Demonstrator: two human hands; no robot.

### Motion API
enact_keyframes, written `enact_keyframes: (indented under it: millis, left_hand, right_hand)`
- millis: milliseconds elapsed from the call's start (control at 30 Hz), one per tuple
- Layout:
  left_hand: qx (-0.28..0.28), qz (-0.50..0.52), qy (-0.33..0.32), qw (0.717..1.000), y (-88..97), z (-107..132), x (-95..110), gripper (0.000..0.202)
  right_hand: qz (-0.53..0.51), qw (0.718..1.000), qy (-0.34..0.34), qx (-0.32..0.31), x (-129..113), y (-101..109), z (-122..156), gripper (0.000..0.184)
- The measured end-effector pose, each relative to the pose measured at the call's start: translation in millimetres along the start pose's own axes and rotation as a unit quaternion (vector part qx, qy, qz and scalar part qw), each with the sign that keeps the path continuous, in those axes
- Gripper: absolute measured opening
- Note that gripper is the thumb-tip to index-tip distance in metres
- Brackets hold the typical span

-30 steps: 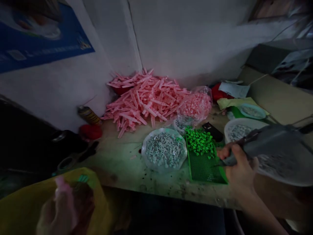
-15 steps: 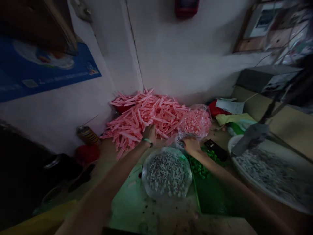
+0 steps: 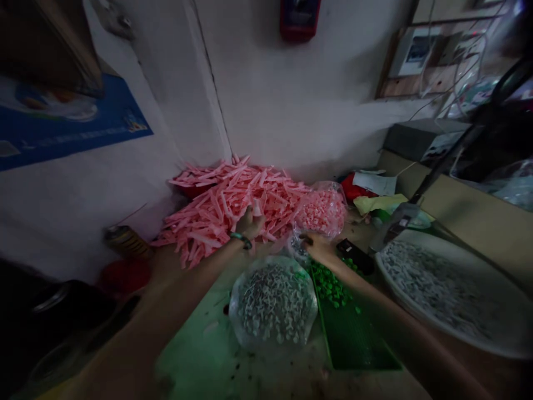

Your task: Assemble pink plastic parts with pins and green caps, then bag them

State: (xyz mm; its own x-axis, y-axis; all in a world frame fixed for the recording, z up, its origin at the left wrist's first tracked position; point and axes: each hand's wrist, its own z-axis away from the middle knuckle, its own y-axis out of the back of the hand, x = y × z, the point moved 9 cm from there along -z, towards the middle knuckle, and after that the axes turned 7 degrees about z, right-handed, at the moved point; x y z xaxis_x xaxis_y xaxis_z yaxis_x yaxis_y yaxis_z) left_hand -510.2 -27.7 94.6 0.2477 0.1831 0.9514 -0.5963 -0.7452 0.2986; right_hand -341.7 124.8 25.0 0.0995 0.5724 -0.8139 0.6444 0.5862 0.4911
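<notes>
My left hand (image 3: 249, 224), with a band at the wrist, is at the front edge of a heap of pink plastic strips (image 3: 225, 205). Its fingers are pinched on a short pale pink piece (image 3: 257, 208). Over a small clear bag with dark bits (image 3: 297, 245), my right hand (image 3: 317, 248) has its fingers curled; what they grip, if anything, is hidden. Behind it lies a clear bag of small pink pieces (image 3: 320, 211). Between my forearms stands a round bowl lined with clear plastic (image 3: 234, 311), filled with small grey-white parts (image 3: 272, 303).
A green tray (image 3: 358, 344) with small green pieces (image 3: 331, 283) lies under my right forearm. Right of it are a black phone-like object (image 3: 355, 255) and a large white basin (image 3: 441, 325) of grey parts. A spray can (image 3: 127, 240) stands left, by the wall.
My left hand has turned and lifted slightly from the heap, and a pale pink piece now shows at its fingertips. My right hand stays by the small bag. The view has shifted right.
</notes>
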Motion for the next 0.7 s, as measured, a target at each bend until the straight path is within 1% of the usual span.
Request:
enact_keyframes:
  millis: [33, 67, 133, 167, 233, 267, 300, 367, 433, 567, 700]
  left_hand:
    - [-0.008, 0.036, 0.026, 0.999, -5.2, 26, -7, 0.035]
    - [-0.019, 0.068, 0.054, 0.996, -13.3, 55, -16, 0.042]
    - [-0.03, 0.143, 0.111, 0.983, -33.0, 116, -37, 0.045]
    - [-0.03, 0.197, 0.141, 0.97, -43.9, 145, -47, 0.042]
    - [-0.005, 0.33, 0.202, 0.922, -63.6, 196, -67, 0.039]
    - [0.01, 0.373, 0.227, 0.899, -71.9, 216, -75, 0.04]
    - [0.022, 0.396, 0.245, 0.884, -78.7, 231, -82, 0.041]
    - [0.028, 0.388, 0.264, 0.882, -88.6, 251, -92, 0.045]
    - [0.021, 0.365, 0.267, 0.892, -95.0, 259, -98, 0.047]
    - [0.008, 0.325, 0.254, 0.911, -101.1, 262, -103, 0.047]
    - [0.001, 0.315, 0.244, 0.917, -102.5, 259, -101, 0.045]
  right_hand:
    - [-0.011, 1.0, -0.015, -0.011, -5, 1, 9, 0.009]
    - [-0.029, 0.999, -0.033, -0.026, -10, 0, 22, 0.013]
    - [-0.083, 0.992, -0.069, -0.07, -26, -6, 56, 0.022]
    - [-0.11, 0.986, -0.082, -0.095, -35, -9, 76, 0.024]
    - [-0.138, 0.977, -0.083, -0.136, -56, -13, 115, 0.023]
    - [-0.132, 0.978, -0.068, -0.148, -66, -12, 132, 0.02]
    - [-0.112, 0.981, -0.046, -0.152, -74, -11, 146, 0.015]
    - [-0.061, 0.987, -0.005, -0.148, -84, -6, 169, 0.01]
    - [-0.019, 0.989, 0.014, -0.145, -83, -5, 184, 0.013]
    - [0.028, 0.989, 0.029, -0.139, -77, -5, 200, 0.024]
    - [0.051, 0.991, 0.043, -0.113, -78, -3, 202, 0.027]
